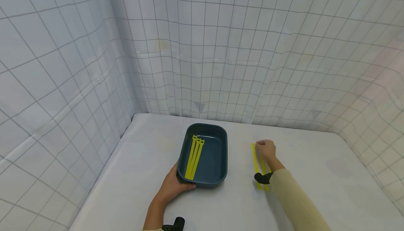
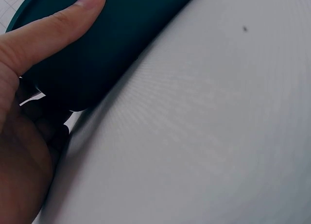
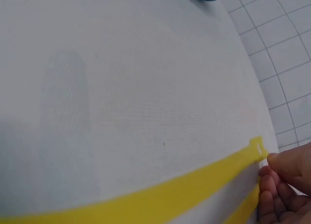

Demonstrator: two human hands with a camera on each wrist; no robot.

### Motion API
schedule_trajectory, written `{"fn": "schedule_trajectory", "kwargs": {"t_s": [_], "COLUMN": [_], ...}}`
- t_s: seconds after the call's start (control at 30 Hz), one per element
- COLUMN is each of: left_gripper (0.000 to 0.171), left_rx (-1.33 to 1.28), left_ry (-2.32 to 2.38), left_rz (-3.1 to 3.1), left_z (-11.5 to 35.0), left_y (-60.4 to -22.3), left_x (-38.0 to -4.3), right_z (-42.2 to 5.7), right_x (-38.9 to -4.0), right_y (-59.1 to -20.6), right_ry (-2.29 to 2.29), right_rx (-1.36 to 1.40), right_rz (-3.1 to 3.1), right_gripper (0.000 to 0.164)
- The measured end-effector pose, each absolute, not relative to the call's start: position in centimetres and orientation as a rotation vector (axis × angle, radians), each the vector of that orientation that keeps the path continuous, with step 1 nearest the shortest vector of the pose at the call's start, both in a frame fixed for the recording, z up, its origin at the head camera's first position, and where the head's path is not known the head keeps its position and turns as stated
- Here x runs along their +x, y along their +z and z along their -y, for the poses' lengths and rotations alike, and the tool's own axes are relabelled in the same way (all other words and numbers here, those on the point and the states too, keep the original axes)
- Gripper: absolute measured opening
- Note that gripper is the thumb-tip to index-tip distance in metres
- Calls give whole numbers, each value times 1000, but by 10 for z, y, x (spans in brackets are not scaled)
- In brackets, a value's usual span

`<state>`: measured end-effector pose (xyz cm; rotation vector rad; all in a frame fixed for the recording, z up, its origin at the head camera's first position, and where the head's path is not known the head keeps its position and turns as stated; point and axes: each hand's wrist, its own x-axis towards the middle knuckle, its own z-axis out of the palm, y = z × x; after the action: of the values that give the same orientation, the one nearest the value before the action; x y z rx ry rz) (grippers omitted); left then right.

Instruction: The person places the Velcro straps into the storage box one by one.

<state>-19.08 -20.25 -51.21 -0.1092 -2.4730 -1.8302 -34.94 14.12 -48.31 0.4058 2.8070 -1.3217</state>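
Note:
A dark teal tray (image 1: 212, 164) with rounded corners stands on the white table. Several yellow hook-and-loop cable ties (image 1: 194, 157) lie lengthwise along its left side. My left hand (image 1: 173, 185) grips the tray's near left corner; in the left wrist view the thumb (image 2: 63, 29) lies along its outer wall and the fingers reach beneath the corner. To the right of the tray, more yellow cable ties (image 1: 255, 160) lie side by side. My right hand (image 1: 267, 149) pinches the slotted head of the leftmost tie (image 3: 194, 187) with thumb and curled fingers; hand and forearm partly hide the others.
The white table (image 1: 240, 206) is bordered by white grid-patterned curtains (image 1: 205, 48) at the back and both sides. A black wrist strap (image 1: 263, 178) sits on the right wrist, and another black strap (image 1: 175, 224) on the left.

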Motion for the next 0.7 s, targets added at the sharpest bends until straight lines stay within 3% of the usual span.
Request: {"fn": "schedule_trajectory", "kwargs": {"t_s": [0.7], "left_gripper": [111], "left_rx": [-92], "left_ry": [-1830], "left_rz": [2478], "left_z": [202], "left_y": [-512], "left_x": [-190], "right_z": [-139], "right_x": [-358], "right_y": [-486], "right_ry": [-1212], "right_rx": [304], "right_rz": [-2871], "right_gripper": [23]}}
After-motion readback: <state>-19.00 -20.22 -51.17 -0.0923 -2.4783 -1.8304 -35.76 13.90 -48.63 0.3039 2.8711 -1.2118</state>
